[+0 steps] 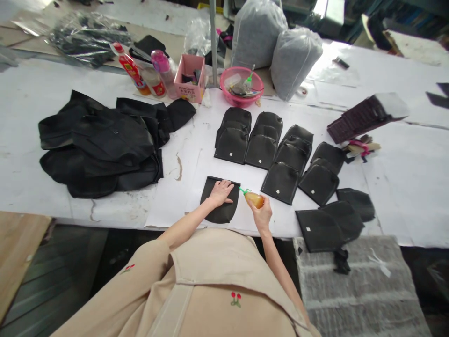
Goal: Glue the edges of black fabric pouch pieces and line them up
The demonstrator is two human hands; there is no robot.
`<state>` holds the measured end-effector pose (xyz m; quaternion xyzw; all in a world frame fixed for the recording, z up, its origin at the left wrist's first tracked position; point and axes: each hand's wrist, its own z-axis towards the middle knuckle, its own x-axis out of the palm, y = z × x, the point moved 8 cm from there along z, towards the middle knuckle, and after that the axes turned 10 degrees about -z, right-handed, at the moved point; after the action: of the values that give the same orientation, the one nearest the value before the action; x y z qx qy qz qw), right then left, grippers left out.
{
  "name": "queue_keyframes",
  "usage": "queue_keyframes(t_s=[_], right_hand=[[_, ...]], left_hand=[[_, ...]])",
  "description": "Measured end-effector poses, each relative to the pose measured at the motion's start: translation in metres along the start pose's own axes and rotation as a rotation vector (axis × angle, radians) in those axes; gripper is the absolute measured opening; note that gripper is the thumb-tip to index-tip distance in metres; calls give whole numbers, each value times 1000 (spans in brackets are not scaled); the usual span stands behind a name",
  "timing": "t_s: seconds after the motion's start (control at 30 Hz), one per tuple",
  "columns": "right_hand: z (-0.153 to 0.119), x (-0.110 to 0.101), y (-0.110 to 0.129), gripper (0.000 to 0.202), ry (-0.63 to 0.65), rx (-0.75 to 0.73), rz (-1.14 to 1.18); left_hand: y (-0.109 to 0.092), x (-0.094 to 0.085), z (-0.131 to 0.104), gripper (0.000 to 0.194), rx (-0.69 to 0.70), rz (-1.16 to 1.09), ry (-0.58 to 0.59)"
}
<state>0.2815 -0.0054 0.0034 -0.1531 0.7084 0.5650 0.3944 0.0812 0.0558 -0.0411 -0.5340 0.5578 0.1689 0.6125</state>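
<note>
My left hand [221, 193] lies with fingers stretched out on a black rounded leather-like piece [219, 213], near its straight far edge. In my right hand [262, 214] is a small squeeze bottle [255, 200] of amber liquid, tilted so its green nozzle points left. The nozzle tip is at or close to the right end of the piece's far edge; whether it touches, I cannot tell. Beyond my hands, overlapping black pieces [231, 142] lie in several rows, some with a small white square on them.
A heap of black pieces [101, 140] covers the left side. Behind stand a red-capped bottle [129, 68], a pink box [190, 79] and a pink basin [242, 96] of tools beside a metal pole [213, 42]. Grey stuffed bags [259, 32] and a dark purple stack [361, 119] are farther right.
</note>
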Motion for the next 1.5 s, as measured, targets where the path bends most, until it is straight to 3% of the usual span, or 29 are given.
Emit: queue_keyframes(t_s=[0.5, 0.83, 1.07, 1.5], right_hand=[[1, 3, 26, 58, 62, -233, -200], [8, 8, 23, 55, 17, -204, -166], [5, 3, 24, 54, 57, -213, -172], [6, 3, 25, 56, 39, -190, -174]], left_hand=[[-1, 0, 2, 63, -27, -19, -8], [-1, -1, 1, 63, -32, -20, -11], [-2, -2, 2, 65, -34, -37, 31], [3, 6, 4, 73, -48, -48, 30]])
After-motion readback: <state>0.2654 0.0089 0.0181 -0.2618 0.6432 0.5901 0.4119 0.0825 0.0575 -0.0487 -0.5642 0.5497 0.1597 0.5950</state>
